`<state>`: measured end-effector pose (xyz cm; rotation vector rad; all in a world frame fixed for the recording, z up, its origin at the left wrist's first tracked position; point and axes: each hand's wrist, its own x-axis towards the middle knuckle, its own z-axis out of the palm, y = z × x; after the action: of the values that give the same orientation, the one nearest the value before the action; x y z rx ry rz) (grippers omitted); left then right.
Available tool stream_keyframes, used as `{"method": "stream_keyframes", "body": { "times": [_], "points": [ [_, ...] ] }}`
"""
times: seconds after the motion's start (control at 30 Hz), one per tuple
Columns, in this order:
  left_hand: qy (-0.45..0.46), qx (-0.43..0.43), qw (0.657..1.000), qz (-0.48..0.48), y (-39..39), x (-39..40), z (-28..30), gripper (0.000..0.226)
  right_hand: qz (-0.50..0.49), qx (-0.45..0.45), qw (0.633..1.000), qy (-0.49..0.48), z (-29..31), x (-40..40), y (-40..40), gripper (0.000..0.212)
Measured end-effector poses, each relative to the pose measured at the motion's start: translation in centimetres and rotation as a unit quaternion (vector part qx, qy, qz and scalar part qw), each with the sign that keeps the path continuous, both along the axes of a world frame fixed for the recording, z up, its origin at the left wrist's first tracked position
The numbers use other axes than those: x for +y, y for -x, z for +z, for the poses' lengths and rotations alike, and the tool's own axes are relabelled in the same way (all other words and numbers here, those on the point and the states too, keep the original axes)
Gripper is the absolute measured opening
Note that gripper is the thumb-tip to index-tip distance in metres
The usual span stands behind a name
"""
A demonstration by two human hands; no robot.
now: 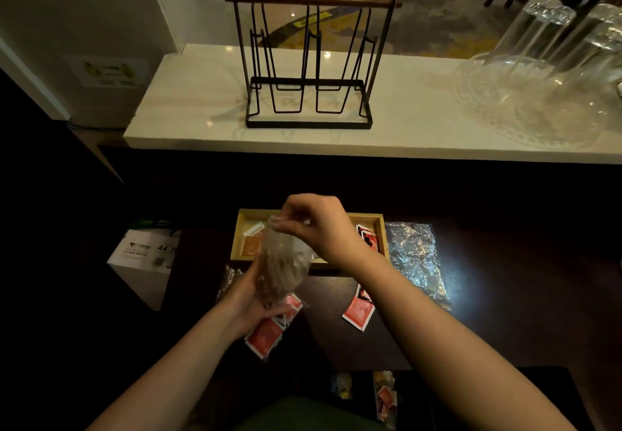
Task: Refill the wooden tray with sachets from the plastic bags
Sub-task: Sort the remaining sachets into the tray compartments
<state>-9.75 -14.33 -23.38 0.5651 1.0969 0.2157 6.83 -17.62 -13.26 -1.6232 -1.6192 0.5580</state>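
Note:
A clear plastic bag (281, 262) full of pale stick sachets stands upright in front of the wooden tray (378, 220). My left hand (250, 299) cups the bag's bottom. My right hand (313, 222) pinches the bag's top, over the tray. The tray holds a brown sachet (253, 245) in its left compartment and red sachets (367, 237) in its right one. More red sachets lie loose on the dark table, one group (269, 329) under my left hand and another (359, 309) at the right. The tray's middle is hidden behind the bag.
A crinkled plastic bag (415, 259) lies right of the tray. A white A4 paper box (146, 255) stands at the left. On the white counter (188, 104) behind are a black wire rack (308, 60) and upturned glasses (552, 60) on a glass tray. More sachet bags (385, 397) sit near my lap.

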Motion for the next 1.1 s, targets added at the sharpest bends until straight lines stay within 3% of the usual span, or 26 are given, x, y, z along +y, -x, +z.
{"method": "stream_keyframes", "body": {
  "times": [0.1, 0.23, 0.47, 0.6, 0.93, 1.1],
  "points": [
    [0.008, -0.039, 0.998, 0.05, 0.2, 0.5, 0.1, 0.05, -0.028, 0.04, 0.999, -0.006, -0.2, 0.7, -0.1, 0.013],
    [-0.094, 0.071, 0.987, 0.111, 0.6, 1.5, 0.8, 0.038, -0.078, 0.048, 0.996, -0.006, -1.3, 1.8, -0.9, 0.009],
    [-0.293, 0.182, 0.924, 0.164, 3.6, 4.8, 1.3, 0.029, -0.089, -0.096, 0.99, 0.044, -3.3, 3.7, -1.4, 0.011],
    [-0.373, 0.199, 0.885, 0.197, 4.6, 6.5, 3.6, 0.03, -0.064, -0.111, 0.989, 0.07, -4.4, 4.7, -1.0, 0.012],
    [-0.536, 0.258, 0.794, 0.129, 4.9, 8.7, 6.7, 0.033, -0.057, -0.075, 0.991, 0.094, -6.4, 6.8, 0.8, 0.021],
    [-0.557, 0.256, 0.782, 0.114, 4.5, 8.5, 7.4, 0.032, -0.053, -0.059, 0.989, 0.126, -7.2, 6.9, 0.7, 0.017]
  ]
}}
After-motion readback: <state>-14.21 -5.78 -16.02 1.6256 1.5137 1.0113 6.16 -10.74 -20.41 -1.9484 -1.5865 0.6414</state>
